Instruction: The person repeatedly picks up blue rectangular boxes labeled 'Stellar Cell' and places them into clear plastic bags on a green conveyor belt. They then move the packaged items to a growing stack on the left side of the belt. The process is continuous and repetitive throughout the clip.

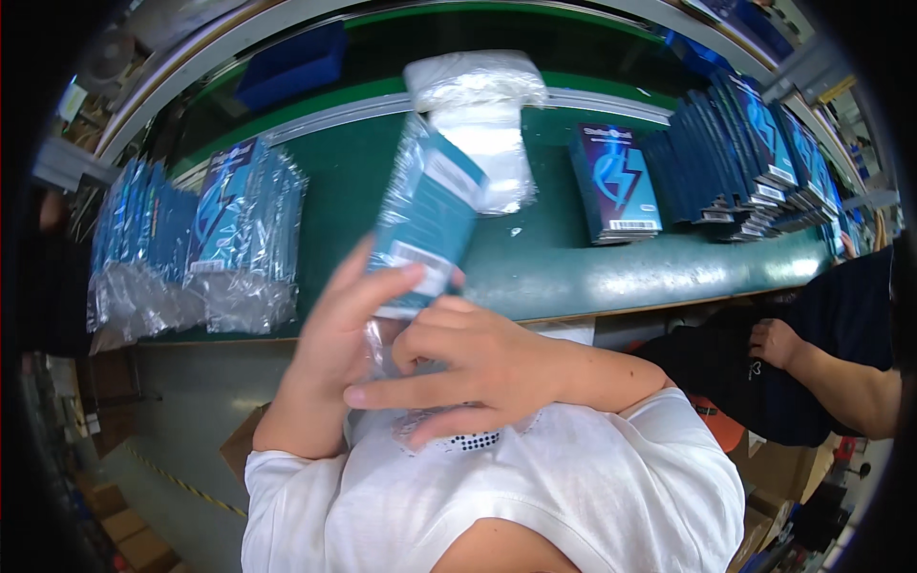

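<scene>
A flat teal box (427, 207) in a clear plastic bag (406, 158) is tilted in front of me, its barcode label toward the lower end. My left hand (344, 310) grips its lower left side, with the thumb across the front. Close under the box, my right hand (468, 358) is at the loose end of the bag. Its fingers are apart, some bent and some stretched out, and I see nothing firmly held in them. Both hands are slightly blurred. Behind the box lies a pile of clear plastic bags (478, 81) on the green table (535, 267).
Bagged boxes (244, 220) stand in rows at the left. At the right are a stack of unbagged boxes (616, 186) and long leaning rows of boxes (712, 143). A blue bin (291, 67) sits at the back. Another person's arm (831, 382) is at the right.
</scene>
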A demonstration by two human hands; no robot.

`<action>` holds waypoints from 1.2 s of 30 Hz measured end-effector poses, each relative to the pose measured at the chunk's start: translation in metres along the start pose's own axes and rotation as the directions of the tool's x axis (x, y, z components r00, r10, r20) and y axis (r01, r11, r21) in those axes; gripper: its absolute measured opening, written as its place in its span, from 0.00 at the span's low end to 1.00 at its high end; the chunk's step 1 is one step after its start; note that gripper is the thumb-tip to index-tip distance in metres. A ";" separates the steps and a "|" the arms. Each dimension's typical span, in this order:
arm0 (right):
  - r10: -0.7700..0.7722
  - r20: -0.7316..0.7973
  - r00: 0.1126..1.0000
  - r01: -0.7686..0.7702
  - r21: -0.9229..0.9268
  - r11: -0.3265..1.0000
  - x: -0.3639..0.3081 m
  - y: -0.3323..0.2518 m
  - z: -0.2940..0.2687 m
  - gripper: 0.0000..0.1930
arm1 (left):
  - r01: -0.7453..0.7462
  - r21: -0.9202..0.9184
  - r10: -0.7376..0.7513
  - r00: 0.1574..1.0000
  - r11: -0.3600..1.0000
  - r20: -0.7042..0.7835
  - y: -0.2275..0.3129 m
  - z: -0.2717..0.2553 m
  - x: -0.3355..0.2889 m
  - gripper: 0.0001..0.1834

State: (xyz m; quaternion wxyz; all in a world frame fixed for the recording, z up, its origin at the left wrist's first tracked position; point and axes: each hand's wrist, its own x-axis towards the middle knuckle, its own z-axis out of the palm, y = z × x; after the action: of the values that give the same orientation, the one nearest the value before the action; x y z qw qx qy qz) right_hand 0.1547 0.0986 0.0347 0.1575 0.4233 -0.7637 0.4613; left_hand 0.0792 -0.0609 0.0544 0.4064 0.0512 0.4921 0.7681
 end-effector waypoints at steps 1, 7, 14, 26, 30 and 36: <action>0.047 -0.010 0.999 -0.047 0.050 0.998 -0.001 0.001 0.000 0.28 | -0.143 0.210 0.154 0.988 0.967 -0.034 0.013 0.000 -0.005 0.22; 0.275 -0.041 0.961 -0.268 0.124 0.955 -0.013 0.012 -0.005 0.35 | -0.041 0.997 0.932 0.355 -0.060 0.071 0.085 -0.046 -0.020 0.31; 0.339 -0.137 0.931 -0.334 0.062 0.941 -0.024 0.022 -0.024 0.27 | 0.324 0.945 0.761 0.603 0.040 -0.239 0.085 -0.093 -0.009 0.33; 0.217 -0.821 0.527 -0.842 -0.471 0.263 -0.056 0.054 -0.117 0.41 | -0.307 0.884 0.684 0.561 -0.352 0.467 0.043 0.000 0.020 0.16; 0.524 -0.785 0.331 -0.928 -0.371 0.031 -0.066 0.069 -0.112 0.45 | -0.443 0.808 0.497 0.637 -0.388 0.589 -0.002 -0.016 0.089 0.12; 0.168 -0.886 0.432 -0.831 -0.319 0.455 -0.059 0.053 -0.096 0.37 | -0.403 0.802 0.342 0.750 -0.441 0.566 -0.009 -0.034 0.133 0.13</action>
State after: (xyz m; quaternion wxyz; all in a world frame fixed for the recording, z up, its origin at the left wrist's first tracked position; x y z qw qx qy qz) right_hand 0.1333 0.2201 0.0182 0.4485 -0.1943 -0.8307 0.2666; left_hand -0.0197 0.0061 -0.0128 -0.0859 0.5297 0.8269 0.1681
